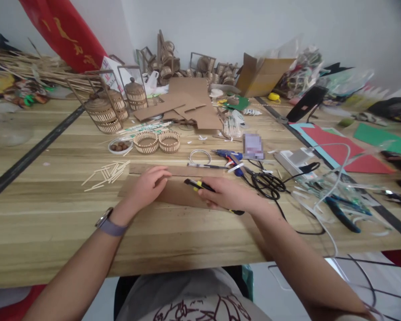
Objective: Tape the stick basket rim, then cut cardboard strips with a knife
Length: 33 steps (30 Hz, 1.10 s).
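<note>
A black and yellow utility knife (198, 183) is wrapped in the fingers of my right hand (225, 194), its front end pointing left. Beneath it lies a flat brown piece of cardboard (175, 191) on the wooden table. My left hand (150, 185) rests on the left part of this cardboard, palm down with fingers stretched toward the right. A long, narrow cardboard strip (183, 170) lies along the far edge of that piece. Just beyond are a pen (203, 166), a white ring-shaped loop (200, 157) and a blue hot glue gun (230, 156).
Small sticks (110, 173) lie to the left, near two round slatted baskets (146, 142) and a white bowl (120, 146). Black cable (267, 185), a power strip (292, 162) and blue-handled pliers (342, 214) are to the right. Larger cardboard sheets (187, 96) lie farther back.
</note>
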{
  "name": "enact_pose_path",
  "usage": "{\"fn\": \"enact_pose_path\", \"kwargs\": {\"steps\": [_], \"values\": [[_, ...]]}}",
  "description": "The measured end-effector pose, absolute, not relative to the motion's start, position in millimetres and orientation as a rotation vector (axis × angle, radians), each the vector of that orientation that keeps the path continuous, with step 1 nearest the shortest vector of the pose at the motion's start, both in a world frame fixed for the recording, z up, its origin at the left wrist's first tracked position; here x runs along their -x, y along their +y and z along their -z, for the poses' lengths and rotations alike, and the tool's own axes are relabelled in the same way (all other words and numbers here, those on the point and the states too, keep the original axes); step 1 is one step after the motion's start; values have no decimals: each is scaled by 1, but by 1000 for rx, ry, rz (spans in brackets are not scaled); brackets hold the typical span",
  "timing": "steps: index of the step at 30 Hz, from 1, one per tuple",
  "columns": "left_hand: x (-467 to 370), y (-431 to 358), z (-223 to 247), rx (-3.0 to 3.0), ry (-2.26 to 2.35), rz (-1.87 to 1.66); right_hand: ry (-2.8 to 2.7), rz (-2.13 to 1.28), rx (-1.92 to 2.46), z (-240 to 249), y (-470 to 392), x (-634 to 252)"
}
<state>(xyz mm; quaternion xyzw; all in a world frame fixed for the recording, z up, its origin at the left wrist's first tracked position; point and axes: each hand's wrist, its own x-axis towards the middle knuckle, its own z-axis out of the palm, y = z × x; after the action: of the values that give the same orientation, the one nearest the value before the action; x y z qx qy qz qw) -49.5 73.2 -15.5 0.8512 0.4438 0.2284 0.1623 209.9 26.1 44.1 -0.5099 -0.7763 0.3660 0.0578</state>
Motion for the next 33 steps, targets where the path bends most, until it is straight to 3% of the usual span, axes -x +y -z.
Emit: {"fn": "enact_pose_path", "kwargs": {"steps": [3, 7, 33], "values": [[39, 75, 20, -2495, 1332, -689, -2649, -780, 1640, -46, 23, -198], [23, 82, 23, -2642, 1384, -619, -2794, -680, 1697, -43, 24, -185], [-8, 100, 48, -2766, 1380, -517, -2970, -527, 1700, -40, 25, -176]]}}
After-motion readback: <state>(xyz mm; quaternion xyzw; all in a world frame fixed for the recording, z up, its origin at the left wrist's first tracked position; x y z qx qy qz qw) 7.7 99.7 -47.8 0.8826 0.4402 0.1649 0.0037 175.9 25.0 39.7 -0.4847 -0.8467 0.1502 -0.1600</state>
